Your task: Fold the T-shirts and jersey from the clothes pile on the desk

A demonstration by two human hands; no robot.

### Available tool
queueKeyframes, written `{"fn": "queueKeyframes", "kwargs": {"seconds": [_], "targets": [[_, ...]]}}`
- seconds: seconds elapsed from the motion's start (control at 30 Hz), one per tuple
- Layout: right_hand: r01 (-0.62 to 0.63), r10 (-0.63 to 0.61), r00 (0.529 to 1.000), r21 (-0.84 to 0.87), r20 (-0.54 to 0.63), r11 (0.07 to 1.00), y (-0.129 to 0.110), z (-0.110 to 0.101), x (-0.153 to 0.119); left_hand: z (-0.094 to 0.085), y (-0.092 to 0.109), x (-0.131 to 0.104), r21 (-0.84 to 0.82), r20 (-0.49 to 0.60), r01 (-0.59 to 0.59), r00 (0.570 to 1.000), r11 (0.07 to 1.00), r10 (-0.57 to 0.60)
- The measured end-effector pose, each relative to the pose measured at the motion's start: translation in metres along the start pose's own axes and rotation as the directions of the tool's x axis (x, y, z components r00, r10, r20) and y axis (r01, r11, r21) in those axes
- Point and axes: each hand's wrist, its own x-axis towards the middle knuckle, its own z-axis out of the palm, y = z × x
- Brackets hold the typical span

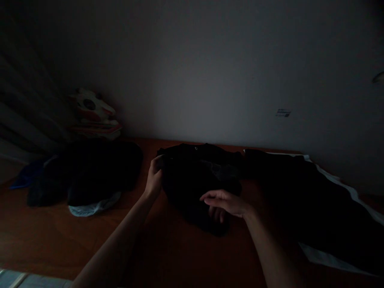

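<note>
A black garment [192,184] lies bunched in the middle of the orange-brown surface, with a small light mark near its far edge. It is too dark to tell what kind of garment it is. At its left edge, my left hand [154,178] is closed on the cloth, its fingertips partly hidden by the fabric. My right hand [225,203] is over the near right part of the garment. Its index finger points left and the other fingers hang down, apart, with nothing visible held in them.
Dark clothes lie heaped on the left [105,172], with a blue piece [28,175] and a pale piece [93,206] showing. Black cloth [312,200] spreads over white cloth [327,256] on the right. A plush toy [91,106] sits by the wall [210,80] and curtain [27,92].
</note>
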Motion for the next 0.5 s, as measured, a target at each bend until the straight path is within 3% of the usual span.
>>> {"fn": "queueKeyframes", "kwargs": {"seconds": [0.03, 0.07, 0.1, 0.13, 0.2, 0.23, 0.27, 0.4, 0.5], "targets": [[-0.013, 0.013, 0.999, 0.006, 0.046, 1.0, 0.0, 0.001, 0.0, 0.001, -0.001, -0.001, 0.05, 0.059, -0.018, 0.998, 0.999, 0.015], [0.03, -0.03, 1.0, -0.004, 0.009, 1.0, 0.0, 0.003, 0.001, 0.002, -0.002, -0.002, 0.11, 0.115, -0.041, 0.993, 0.993, 0.028], [0.113, -0.116, 0.988, -0.039, -0.099, 0.993, 0.001, 0.004, 0.004, 0.003, -0.003, -0.002, 0.183, 0.162, -0.074, 0.986, 0.98, 0.044], [0.203, -0.225, 0.943, -0.112, -0.245, 0.973, 0.003, 0.005, 0.007, 0.003, -0.004, -0.002, 0.266, 0.201, -0.117, 0.977, 0.957, 0.064], [0.29, -0.432, 0.771, -0.345, -0.469, 0.893, 0.008, 0.006, 0.016, 0.003, -0.005, -0.001, 0.413, 0.25, -0.197, 0.963, 0.889, 0.097], [0.275, -0.509, 0.699, -0.467, -0.503, 0.84, 0.012, 0.006, 0.02, 0.003, -0.006, -0.001, 0.454, 0.262, -0.209, 0.96, 0.866, 0.095], [0.24, -0.565, 0.657, -0.572, -0.498, 0.784, 0.015, 0.007, 0.023, 0.002, -0.005, -0.001, 0.467, 0.263, -0.197, 0.962, 0.862, 0.077], [0.086, -0.64, 0.648, -0.796, -0.411, 0.599, 0.028, 0.011, 0.033, 0.003, 0.0, -0.003, 0.245, 0.193, 0.023, 0.979, 0.969, -0.072], [0.02, -0.654, 0.633, -0.836, -0.414, 0.549, 0.03, 0.015, 0.038, 0.004, 0.004, -0.003, 0.009, 0.085, 0.169, 0.982, 0.986, -0.169]]}}
